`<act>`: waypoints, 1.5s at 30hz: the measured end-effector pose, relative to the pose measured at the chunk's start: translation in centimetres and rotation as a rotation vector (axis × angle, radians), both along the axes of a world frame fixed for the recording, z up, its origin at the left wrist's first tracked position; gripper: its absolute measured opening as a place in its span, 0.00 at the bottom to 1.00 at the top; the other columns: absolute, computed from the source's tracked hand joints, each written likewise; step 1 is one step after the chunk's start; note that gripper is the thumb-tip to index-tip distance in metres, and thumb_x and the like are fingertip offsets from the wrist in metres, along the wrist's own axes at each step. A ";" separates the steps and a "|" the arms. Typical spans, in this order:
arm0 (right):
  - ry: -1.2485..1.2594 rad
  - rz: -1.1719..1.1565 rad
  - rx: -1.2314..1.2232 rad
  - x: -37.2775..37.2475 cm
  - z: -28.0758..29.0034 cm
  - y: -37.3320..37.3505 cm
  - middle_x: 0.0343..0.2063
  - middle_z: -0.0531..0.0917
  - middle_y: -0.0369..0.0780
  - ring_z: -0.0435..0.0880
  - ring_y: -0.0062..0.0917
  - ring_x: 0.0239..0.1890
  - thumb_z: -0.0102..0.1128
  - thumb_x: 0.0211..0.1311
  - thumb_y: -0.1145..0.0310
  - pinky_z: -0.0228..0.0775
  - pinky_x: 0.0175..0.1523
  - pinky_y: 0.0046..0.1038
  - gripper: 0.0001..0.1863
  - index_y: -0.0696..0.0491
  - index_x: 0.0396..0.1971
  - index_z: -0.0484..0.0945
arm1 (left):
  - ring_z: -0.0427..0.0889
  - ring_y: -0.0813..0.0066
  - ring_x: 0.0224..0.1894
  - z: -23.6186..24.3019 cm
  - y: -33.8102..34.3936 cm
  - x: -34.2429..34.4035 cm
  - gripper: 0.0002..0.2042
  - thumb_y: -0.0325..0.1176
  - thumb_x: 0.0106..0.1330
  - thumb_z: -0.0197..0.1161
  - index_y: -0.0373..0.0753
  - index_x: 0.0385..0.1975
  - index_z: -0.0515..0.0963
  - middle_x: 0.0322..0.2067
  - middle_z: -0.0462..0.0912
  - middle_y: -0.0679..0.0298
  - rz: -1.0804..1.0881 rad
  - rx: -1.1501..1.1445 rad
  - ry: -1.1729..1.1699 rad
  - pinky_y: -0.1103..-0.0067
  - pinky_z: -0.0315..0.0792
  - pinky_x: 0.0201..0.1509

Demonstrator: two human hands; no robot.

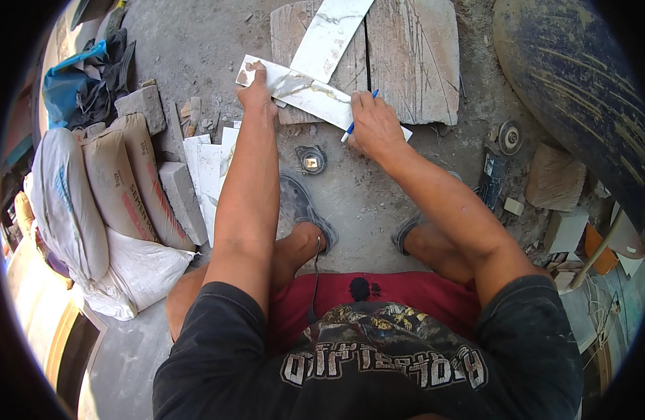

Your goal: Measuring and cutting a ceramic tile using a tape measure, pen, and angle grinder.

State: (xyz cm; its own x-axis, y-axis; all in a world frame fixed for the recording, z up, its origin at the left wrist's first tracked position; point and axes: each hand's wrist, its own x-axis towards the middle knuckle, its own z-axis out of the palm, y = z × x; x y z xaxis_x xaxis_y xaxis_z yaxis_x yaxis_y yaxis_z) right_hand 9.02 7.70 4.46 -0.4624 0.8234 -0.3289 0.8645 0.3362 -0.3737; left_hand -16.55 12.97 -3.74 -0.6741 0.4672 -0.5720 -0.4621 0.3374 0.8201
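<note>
marble-veined tile strip (308,94) is gripped at one end by the left hand (255,92). the right hand (375,122) clasps a blue pen (349,129) over its other end.

Smooth tile strip (307,92), rough slab (415,59)

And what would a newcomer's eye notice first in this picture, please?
Probably the white marble-patterned tile strip at the upper middle, with the left hand gripping its left end and the right hand, holding a blue pen, near its right end. After that, perhaps the bulging sacks at the left and the angle grinder on the ground at the right.
</note>
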 end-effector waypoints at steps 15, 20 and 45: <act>0.004 0.006 0.020 -0.2 0.1 0.0 0.46 0.76 0.47 0.80 0.41 0.48 0.78 0.41 0.63 0.78 0.51 0.40 0.43 0.62 0.59 0.69 | 0.84 0.57 0.48 -0.9 -0.1 -1.5 0.25 0.27 0.64 0.72 0.36 0.58 0.67 0.49 0.81 0.53 -0.065 0.027 -0.075 0.56 0.83 0.46; -0.007 0.004 0.007 0.1 0.0 0.0 0.46 0.76 0.47 0.80 0.41 0.48 0.78 0.41 0.63 0.78 0.51 0.39 0.43 0.62 0.59 0.68 | 0.85 0.56 0.47 -0.4 0.0 -0.3 0.17 0.31 0.69 0.68 0.38 0.56 0.74 0.48 0.83 0.55 -0.046 0.016 -0.051 0.53 0.82 0.49; -0.004 0.011 0.001 -0.1 0.1 0.0 0.46 0.75 0.47 0.80 0.41 0.48 0.78 0.40 0.63 0.78 0.52 0.39 0.45 0.63 0.60 0.67 | 0.85 0.60 0.43 0.5 0.0 -0.4 0.19 0.26 0.66 0.70 0.36 0.54 0.73 0.46 0.83 0.56 -0.028 0.014 -0.048 0.59 0.84 0.43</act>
